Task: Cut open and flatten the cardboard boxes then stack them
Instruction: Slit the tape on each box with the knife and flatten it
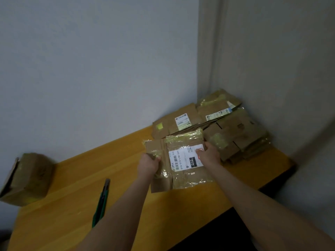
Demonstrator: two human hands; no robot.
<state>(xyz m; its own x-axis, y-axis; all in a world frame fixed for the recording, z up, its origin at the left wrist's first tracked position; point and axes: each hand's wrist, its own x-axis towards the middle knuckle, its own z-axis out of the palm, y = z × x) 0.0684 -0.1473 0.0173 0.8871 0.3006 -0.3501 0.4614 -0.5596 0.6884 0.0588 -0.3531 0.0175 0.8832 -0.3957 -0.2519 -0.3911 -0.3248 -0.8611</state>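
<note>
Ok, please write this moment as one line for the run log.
step: flattened box held beside stack | grip: left hand, right hand on its sides | idle: cutter, unflattened box on table

Dim, flat light; soft overall blur, wide-angle bending at edges, glare on the tape (183, 138).

Blurred: box (27, 178) at 9 o'clock, cutter (101, 201) at 7. Unreadably small: labels (182, 121) on stack (233, 131) at 2. Hidden behind cardboard (183, 176): most fingers (157, 158). Cut off at 7: bench (63, 223).
</note>
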